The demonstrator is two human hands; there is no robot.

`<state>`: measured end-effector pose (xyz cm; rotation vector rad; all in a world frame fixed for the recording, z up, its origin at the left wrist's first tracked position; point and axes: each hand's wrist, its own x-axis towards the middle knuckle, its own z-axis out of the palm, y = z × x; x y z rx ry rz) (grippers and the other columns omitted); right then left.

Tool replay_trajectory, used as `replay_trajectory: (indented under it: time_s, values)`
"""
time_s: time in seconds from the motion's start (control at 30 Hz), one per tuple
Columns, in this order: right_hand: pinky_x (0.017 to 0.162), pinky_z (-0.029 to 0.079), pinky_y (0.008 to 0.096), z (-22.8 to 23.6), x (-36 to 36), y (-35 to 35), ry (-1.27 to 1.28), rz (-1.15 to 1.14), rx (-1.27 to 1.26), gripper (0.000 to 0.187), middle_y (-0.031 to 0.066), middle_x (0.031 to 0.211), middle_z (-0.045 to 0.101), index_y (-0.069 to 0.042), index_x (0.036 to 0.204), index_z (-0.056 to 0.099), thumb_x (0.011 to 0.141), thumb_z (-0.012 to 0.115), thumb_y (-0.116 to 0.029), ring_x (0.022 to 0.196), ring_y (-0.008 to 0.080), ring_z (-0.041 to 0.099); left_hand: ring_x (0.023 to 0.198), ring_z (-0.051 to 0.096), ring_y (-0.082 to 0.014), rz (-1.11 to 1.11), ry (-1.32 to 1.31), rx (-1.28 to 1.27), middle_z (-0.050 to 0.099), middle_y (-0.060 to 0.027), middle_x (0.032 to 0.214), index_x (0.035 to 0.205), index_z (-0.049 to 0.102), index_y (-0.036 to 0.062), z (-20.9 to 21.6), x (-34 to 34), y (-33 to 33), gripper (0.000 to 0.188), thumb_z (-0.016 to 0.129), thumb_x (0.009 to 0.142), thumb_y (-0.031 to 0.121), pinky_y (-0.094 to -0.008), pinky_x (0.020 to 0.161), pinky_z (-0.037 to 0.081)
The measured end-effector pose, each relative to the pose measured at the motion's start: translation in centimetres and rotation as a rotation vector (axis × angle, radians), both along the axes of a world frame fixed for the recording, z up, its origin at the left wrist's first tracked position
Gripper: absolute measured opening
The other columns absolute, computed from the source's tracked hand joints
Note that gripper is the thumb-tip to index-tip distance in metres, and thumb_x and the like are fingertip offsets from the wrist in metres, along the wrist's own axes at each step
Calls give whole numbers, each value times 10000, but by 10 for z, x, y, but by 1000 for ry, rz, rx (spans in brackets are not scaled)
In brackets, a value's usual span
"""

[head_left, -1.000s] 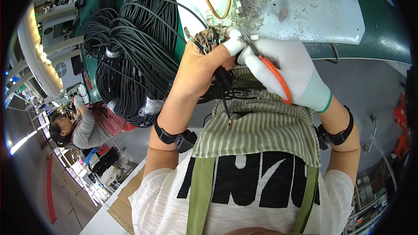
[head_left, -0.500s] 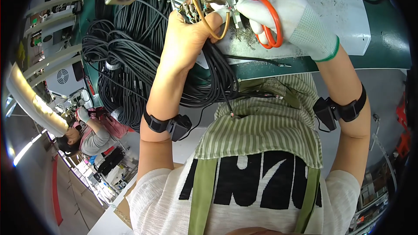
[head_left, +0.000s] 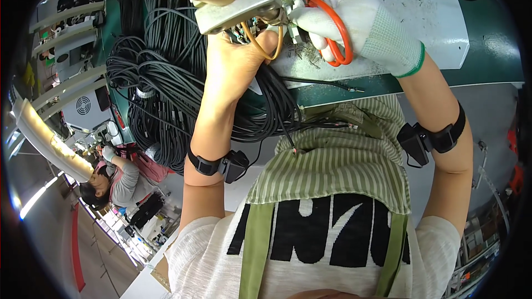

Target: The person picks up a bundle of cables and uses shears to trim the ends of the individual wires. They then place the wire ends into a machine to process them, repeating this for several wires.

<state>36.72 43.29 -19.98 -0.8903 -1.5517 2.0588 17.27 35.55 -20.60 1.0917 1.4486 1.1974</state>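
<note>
My bare left hand (head_left: 235, 66) is closed around a bundle of black cables near their stripped ends (head_left: 239, 35), where small coloured wires show. A metal block (head_left: 241, 8) with a brass-coloured tube hides part of its fingers. A curved tan tube (head_left: 279, 49) passes in front of the hand. On my right hand (head_left: 354, 16) is a white knit glove with a green cuff. It grips scissors (head_left: 346, 44) by their red-orange handles, the blades pointing up and left. The gloved fingertips are close to the metal fixture beside the left hand; any wire between them is too small to tell.
Coiled black cables (head_left: 166, 61) cover the left of the green bench (head_left: 493, 66). A white board (head_left: 438, 27) strewn with wire scraps lies under the right hand. Several cable ends hang over the front edge onto my striped apron (head_left: 327, 171). Another person (head_left: 124, 182) works at far left.
The metal block and brass-coloured tube have shifted right and down in the picture, covering more of my left fingers. My right hand and the scissors appear slightly farther left, still gripped.
</note>
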Motion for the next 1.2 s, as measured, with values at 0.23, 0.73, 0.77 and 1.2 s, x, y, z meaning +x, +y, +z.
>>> replay_trajectory:
  time_s: [0.23,0.73,0.77,1.2]
  values:
    - [425,405,214,6,0,-1,-2,16,15,285,32,584,555,-21,797,591,878,627,-291,471,72,511,696,603,-110,-97,61,-29,634,-31,818,1047,596,-5,10,-3,-1,395,781,775,212,-240,660,507]
    - [505,433,330,45,38,-76,-570,-169,917,213,82,606,552,-45,803,572,842,624,-247,520,204,558,686,564,-73,-156,29,-221,610,-35,775,976,578,-36,54,34,-88,135,571,846,-2,-232,640,468]
    - [511,416,303,54,29,-83,-456,-68,774,197,44,606,550,-50,828,580,845,630,-240,535,153,546,686,564,-73,-157,30,-219,610,-35,775,976,578,-36,55,36,-91,135,571,846,-2,-232,640,468]
    - [488,421,333,47,44,-105,52,-55,-168,150,114,602,555,-32,813,573,857,608,-171,505,263,555,758,521,-31,-137,102,-30,606,-1,820,954,581,-21,63,53,-105,174,614,783,-35,-197,673,440]
